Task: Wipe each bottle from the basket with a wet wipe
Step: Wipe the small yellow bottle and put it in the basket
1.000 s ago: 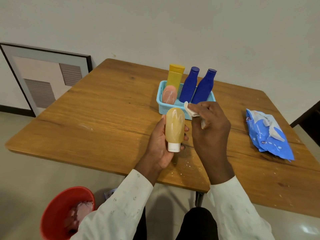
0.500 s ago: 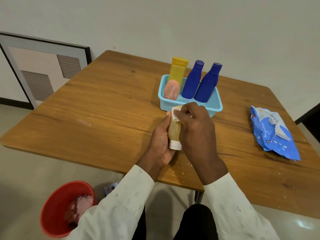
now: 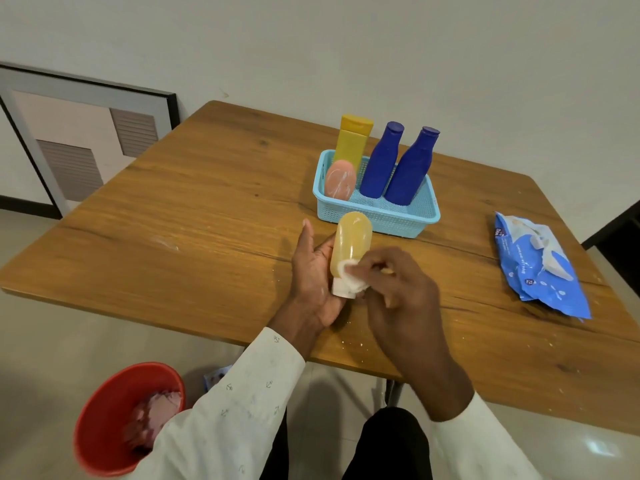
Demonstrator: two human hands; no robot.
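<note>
Brown wooden counter (image 3: 194, 216) set against a plain pale wall. Four bottles are counted in the light blue plastic basket (image 3: 394, 218): two blue, one yellow, one pink. One translucent amber bottle (image 3: 350, 242) is clamped in the left hand (image 3: 311, 278), near the basket, long axis upright, white cap down. A white wet wipe (image 3: 353, 280) is pinched by the right hand (image 3: 398, 292) against it.

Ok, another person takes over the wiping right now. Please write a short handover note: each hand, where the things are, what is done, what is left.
Left hand: holds the amber bottle upside down, white cap toward the person.
Right hand: presses the wet wipe on the bottle just above the cap.
Basket: yellow bottle, two blue bottles and a peach bottle, which shows white smears.
Wipe pack: on the table, to the right.
Done: cannot tell which bottles.
Left: finish the amber bottle, return it.
</note>
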